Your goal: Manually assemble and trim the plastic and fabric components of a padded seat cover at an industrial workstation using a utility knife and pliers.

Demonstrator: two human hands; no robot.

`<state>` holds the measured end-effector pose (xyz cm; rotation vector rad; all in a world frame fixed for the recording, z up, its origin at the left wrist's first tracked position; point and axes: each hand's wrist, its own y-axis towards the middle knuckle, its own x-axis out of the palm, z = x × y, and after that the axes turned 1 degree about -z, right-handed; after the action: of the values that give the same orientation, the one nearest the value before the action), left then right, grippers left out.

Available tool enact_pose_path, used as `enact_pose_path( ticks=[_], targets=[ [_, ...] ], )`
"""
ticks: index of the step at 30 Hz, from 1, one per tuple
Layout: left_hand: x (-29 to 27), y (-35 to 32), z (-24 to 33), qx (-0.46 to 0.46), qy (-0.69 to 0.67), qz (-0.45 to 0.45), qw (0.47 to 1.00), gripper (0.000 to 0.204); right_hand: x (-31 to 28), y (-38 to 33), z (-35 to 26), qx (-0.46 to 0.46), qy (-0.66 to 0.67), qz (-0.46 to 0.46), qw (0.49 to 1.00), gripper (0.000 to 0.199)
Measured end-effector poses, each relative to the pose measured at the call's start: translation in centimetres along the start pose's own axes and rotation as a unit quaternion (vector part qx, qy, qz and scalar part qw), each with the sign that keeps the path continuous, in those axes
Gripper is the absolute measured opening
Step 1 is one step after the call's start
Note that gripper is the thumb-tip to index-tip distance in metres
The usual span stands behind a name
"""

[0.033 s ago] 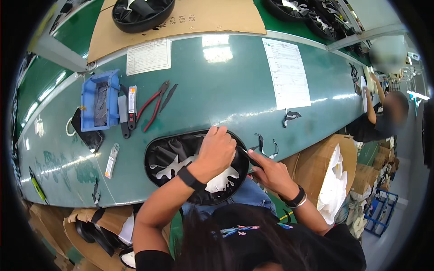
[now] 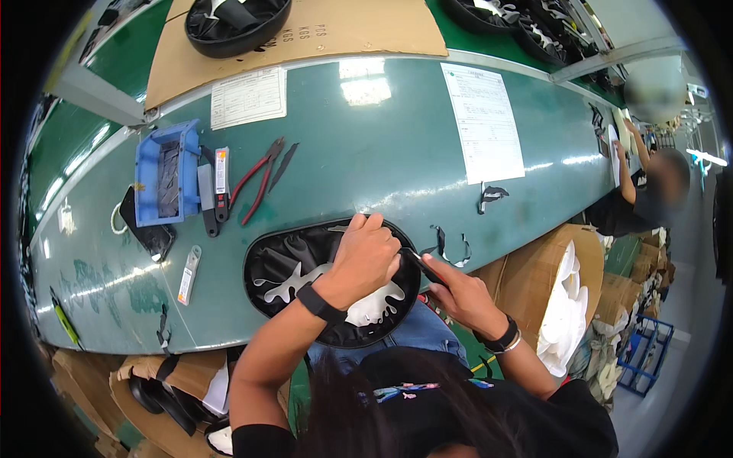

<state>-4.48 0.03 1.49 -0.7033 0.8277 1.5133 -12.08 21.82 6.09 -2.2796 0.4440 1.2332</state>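
A black oval padded piece, like a seat cushion, rests at the table's near edge. Its black covering folds inward over white, finger-edged inner parts. My left hand is closed inside its far right rim, and whatever the fingers pinch is hidden under them. My right hand grips a dark-handled utility knife at the right rim. The knife's tip points toward the left hand's fingers and touches or nearly touches the rim.
Left on the green table are a blue bin, red-handled cutters, spare knives and a phone. Black scraps lie to the right, below a paper sheet. A cardboard box stands right; a co-worker sits beyond.
The knife in my right hand has shifted very slightly down along the right rim. My left hand stays in nearly the same place.
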Motion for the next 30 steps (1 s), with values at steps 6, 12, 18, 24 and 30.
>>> enact_pose_path(
  ticks=[6,12,18,24,30],
  targets=[
    [-0.5,1.3,-1.8,0.087,-0.17,0.009,0.982,0.023,0.6,1.0,-0.9,0.031,-0.022,-0.013,0.999,0.057],
    [-1.5,1.9,-3.3,-0.097,-0.793,0.195,0.569,0.025,4.3,-4.4,-3.1,0.113,0.031,0.073,0.99,0.057],
    [-0.6,1.9,1.6,-0.013,-0.09,-0.083,0.992,0.018,2.3,-2.6,-3.4,0.17,0.022,0.032,0.985,0.05],
    [1.2,2.5,-0.1,0.177,0.021,-0.111,0.978,0.021,2.1,-1.5,-3.7,0.153,0.103,0.024,0.982,0.053],
    [-0.6,4.2,-4.2,-0.038,-0.634,-0.07,0.769,0.02,5.9,-4.8,-7.1,0.228,0.092,0.075,0.966,0.057]
  ],
)
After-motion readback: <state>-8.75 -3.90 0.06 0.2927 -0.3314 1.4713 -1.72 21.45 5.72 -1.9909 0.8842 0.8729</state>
